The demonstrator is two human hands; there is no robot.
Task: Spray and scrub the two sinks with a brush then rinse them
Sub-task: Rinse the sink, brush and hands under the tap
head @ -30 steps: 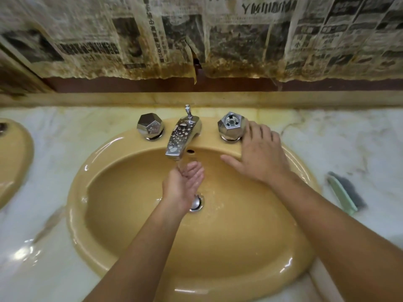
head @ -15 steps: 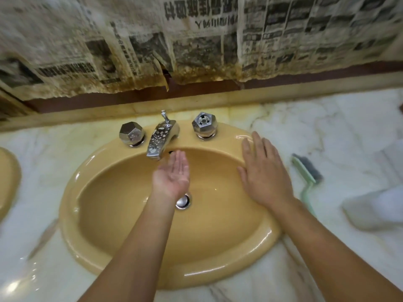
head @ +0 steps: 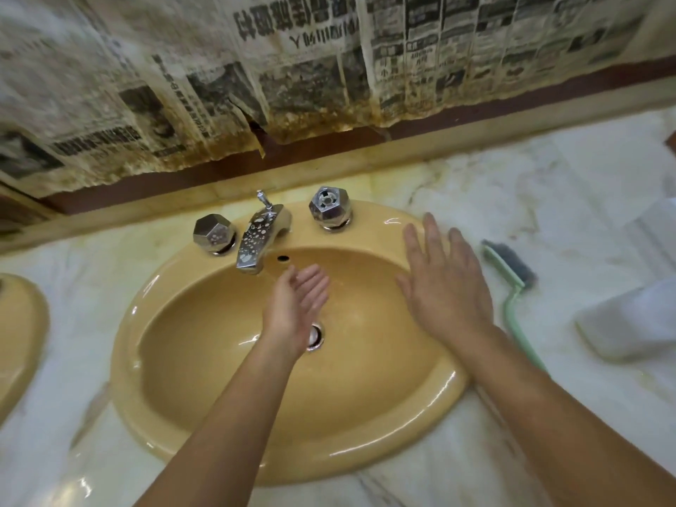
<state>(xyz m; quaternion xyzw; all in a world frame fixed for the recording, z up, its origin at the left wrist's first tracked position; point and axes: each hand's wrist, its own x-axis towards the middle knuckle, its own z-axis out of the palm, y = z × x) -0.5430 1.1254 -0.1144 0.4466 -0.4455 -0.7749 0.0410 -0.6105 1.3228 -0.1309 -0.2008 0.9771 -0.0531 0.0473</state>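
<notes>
Head view: mustard-yellow sink (head: 172,364) set in a marble counter (head: 548,199); the left hand (head: 296,309) is inside the basin, palm up, fingers relaxed and slightly cupped, holding nothing, just below the chrome spout (head: 256,243) and above the drain (head: 315,336); the right hand (head: 444,287) is flat over the right rim, fingers straight and spread, holding nothing; a green scrub brush (head: 512,276) lies on the counter just beside it; the edge of a second sink (head: 22,338) shows at far left.
</notes>
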